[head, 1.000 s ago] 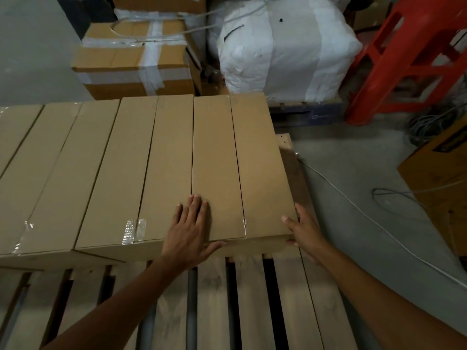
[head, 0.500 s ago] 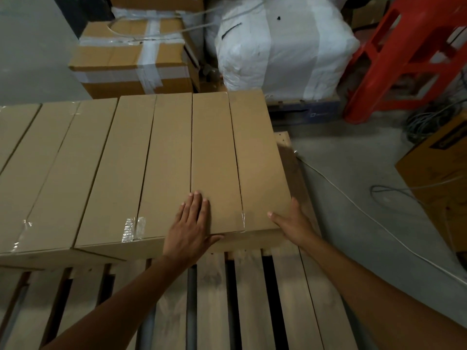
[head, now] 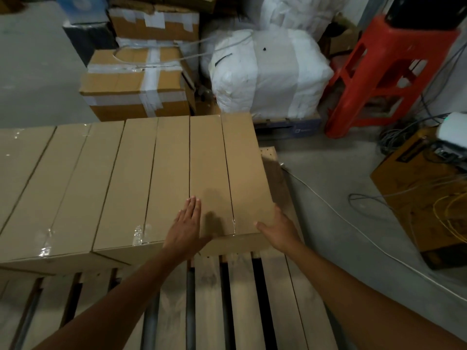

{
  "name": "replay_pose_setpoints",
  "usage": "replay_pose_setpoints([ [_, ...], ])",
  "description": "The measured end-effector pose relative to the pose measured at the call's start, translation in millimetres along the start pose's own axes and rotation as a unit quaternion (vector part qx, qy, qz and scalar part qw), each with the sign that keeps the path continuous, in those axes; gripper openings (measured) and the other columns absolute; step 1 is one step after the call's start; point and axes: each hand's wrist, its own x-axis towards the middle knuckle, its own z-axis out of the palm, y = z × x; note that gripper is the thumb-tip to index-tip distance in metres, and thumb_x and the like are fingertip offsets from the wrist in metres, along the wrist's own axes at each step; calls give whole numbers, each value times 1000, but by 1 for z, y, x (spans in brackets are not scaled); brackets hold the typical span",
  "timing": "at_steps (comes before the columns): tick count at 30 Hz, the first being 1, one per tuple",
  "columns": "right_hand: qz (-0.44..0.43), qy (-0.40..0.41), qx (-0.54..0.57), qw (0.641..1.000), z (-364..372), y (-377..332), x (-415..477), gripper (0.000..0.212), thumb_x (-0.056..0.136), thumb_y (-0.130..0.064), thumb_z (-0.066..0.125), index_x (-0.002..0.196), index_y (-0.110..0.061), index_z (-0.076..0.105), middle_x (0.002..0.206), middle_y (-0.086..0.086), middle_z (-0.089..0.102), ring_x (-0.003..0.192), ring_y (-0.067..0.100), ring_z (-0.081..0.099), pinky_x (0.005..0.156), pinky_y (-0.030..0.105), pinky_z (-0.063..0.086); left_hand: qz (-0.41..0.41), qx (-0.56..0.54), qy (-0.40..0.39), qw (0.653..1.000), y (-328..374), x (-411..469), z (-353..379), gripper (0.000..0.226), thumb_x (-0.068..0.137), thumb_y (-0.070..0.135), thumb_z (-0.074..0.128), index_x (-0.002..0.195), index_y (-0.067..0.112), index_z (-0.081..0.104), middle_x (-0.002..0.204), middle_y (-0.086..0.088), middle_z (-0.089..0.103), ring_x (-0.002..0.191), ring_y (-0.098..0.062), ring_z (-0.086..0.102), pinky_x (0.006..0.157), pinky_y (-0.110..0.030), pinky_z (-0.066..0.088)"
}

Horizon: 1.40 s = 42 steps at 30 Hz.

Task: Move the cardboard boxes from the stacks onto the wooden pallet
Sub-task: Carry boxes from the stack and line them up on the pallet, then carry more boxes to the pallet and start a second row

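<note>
- Your wooden pallet point(head: 252, 299) lies on a grey concrete floor point(head: 341, 185). Taped cartons point(head: 134, 87), a white bale point(head: 265, 79) and a red stool point(head: 379, 72) stand behind it.
- The plain brown cardboard boxes point(head: 209, 160) sit side by side on the pallet's far half.
- Your left hand point(head: 185, 231) lies flat on the box tops.
- Your right hand point(head: 280, 231) cups the rightmost box's near corner, seemingly with straight fingers.

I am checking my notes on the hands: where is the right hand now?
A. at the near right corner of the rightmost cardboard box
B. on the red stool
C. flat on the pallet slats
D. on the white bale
A: the right hand is against the near right corner of the rightmost cardboard box, thumb along its front edge.
</note>
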Motion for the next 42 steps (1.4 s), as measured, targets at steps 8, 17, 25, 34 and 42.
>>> replay_pose_setpoints([
  [8,-81,41,106,990,-67,-96,-119,78,93,-44,67,157,-26,27,158,2,40,139,26,45,110,50,44,-8,-103,153,983,51,-81,-152,81,100,45,52,160,16,7,168,0,-5,153,-14,-5,120,-34,13],
  [17,-138,93,191,967,-128,-201,-334,67,94,-39,67,153,-32,35,152,-4,47,130,12,50,96,29,46,-4,-200,227,953,77,-258,-291,72,101,46,50,160,20,18,166,8,3,153,-8,3,118,-35,17],
  [25,-188,107,231,949,-132,-225,-518,68,85,-55,60,147,-37,40,147,-13,49,127,1,52,84,4,43,-1,-262,256,931,78,-437,-344,70,97,47,50,157,20,28,166,7,16,153,-5,9,119,-30,16],
  [34,-233,37,211,949,-91,-189,-661,64,84,-60,66,141,-40,43,140,-18,50,126,-1,52,94,23,51,-51,-240,288,926,78,-615,-330,68,96,52,48,154,19,36,162,4,29,151,-7,20,117,-34,25],
  [42,-291,-36,169,941,-49,-173,-757,60,90,-49,63,145,-35,43,140,-19,48,122,-12,47,94,17,49,-113,-229,320,912,95,-740,-307,67,97,50,49,154,17,37,162,3,30,149,-4,21,115,-23,20],
])
